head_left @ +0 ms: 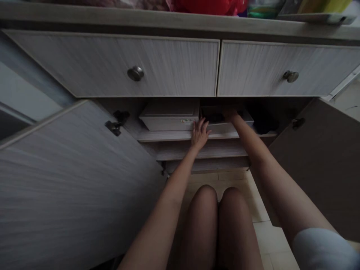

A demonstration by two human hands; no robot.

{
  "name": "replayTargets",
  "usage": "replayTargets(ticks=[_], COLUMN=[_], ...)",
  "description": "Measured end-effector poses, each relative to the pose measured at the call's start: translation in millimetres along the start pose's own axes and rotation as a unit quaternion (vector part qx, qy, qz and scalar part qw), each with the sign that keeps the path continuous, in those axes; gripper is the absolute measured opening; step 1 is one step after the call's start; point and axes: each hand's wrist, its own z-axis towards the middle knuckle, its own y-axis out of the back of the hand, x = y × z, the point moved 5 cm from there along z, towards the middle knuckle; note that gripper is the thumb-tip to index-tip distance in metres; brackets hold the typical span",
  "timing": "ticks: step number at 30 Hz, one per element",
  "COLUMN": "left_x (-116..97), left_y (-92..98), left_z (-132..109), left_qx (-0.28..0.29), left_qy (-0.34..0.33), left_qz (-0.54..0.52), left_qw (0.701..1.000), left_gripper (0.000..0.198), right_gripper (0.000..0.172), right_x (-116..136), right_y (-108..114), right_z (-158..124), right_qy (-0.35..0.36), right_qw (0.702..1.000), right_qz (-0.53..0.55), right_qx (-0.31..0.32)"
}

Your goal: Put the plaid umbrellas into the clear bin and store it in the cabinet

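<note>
I'm down low in front of a pale grey wood-grain cabinet [171, 67], both doors swung wide, the left door [70, 187] and the right door [317, 161] on either side of me, my bare knees [199, 225] right there in the frame. My left hand [200, 133] is open, fingers spread, up against the front of a shallow white tray [242, 122] on the middle shelf. My right hand [230, 113] is over the back of that tray, deep in shadow, and from here I can't tell whether it's closed on anything. Inside the tray sits a dark rectangular object [212, 115], right beside my fingers. Just to the left, on the same pale wooden shelf [168, 135], is a white lidded plastic box [168, 116] with a small colourful label. Above me are two drawers with round metal knobs [135, 73], and on the countertop edge [180, 22] there are red and green packages [208, 5]. Under me, cream floor tiles [270, 240] run beneath the cabinet.
</note>
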Motion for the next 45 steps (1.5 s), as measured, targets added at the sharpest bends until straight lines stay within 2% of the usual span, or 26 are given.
replayTargets(ticks=[3,5,8,12,16,20,21,23,26,27,29,31,35,38,40,43,45], left_x=[-1.2,-2.0,-2.8,-3.3,-3.9,-4.6,-4.7,-5.0,-4.9,-4.5,-3.4,-2.0,0.8,-3.4,-7.6,-10.7,-10.3], left_y=[1.8,2.4,2.5,1.9,1.5,2.0,2.4,3.3,3.4,3.3,2.6,1.6,-0.7,-2.4,-1.3,3.5,6.0], left_z=[0.4,0.7,1.1,1.2,1.4,2.3,2.4,2.3,1.1,0.5,-0.9,-2.3,-4.9,-5.2,-4.4,0.3,4.8], left_qx=[0.003,0.003,0.004,0.003,0.005,0.006,0.004,0.000,-0.003,-0.006,-0.014,-0.026,-0.032,0.010,0.042,0.066,0.075], left_qy=[0.003,0.002,0.002,0.007,0.008,0.019,0.024,0.037,0.061,0.072,0.090,0.102,0.119,0.100,0.091,0.092,0.077], left_qz=[0.009,0.010,0.010,0.008,0.006,0.009,0.011,0.017,0.020,0.021,0.023,0.025,0.032,0.043,0.054,0.065,0.052], left_qw=[1.000,1.000,1.000,1.000,1.000,1.000,1.000,0.999,0.998,0.997,0.996,0.994,0.992,0.994,0.994,0.991,0.993], left_gripper=[0.045,0.045,0.045,0.043,0.041,0.044,0.045,0.046,0.048,0.048,0.048,0.050,0.060,0.063,0.063,0.066,0.066], right_gripper=[0.050,0.057,0.060,0.056,0.046,0.041,0.043,0.045,0.046,0.047,0.049,0.048,0.044,0.044,0.047,0.055,0.054], right_x=[-8.1,-21.5,-41.9,-44.5,-32.8,-22.5,-25.2,-41.0,-80.7,-93.1,-109.6,-113.1,-92.4,-76.2,-77.7,-94.3,-101.1], right_y=[10.0,24.1,42.8,50.5,52.3,57.2,58.6,60.8,52.6,45.1,26.7,13.2,-0.9,-22.0,-33.7,-34.7,-22.7], right_z=[-12.3,-28.4,-57.2,-81.0,-83.8,-85.7,-87.5,-92.1,-100.4,-102.2,-102.7,-102.3,-113.0,-128.6,-135.3,-129.5,-121.1], right_qy=[-0.003,-0.019,-0.080,-0.113,-0.099,0.001,0.002,-0.062,-0.247,-0.298,-0.351,-0.355,-0.304,-0.239,-0.213,-0.223,-0.239], right_qw=[0.999,0.996,0.984,0.967,0.961,0.963,0.963,0.960,0.942,0.935,0.930,0.930,0.940,0.961,0.968,0.965,0.953], right_qz=[-0.044,-0.063,-0.063,-0.071,-0.094,-0.133,-0.134,-0.123,-0.069,-0.041,0.017,0.046,0.000,-0.050,-0.069,-0.042,0.011], right_qx=[-0.021,-0.067,-0.149,-0.218,-0.241,-0.235,-0.235,-0.243,-0.218,-0.186,-0.106,-0.078,-0.154,-0.133,-0.114,-0.129,-0.186])
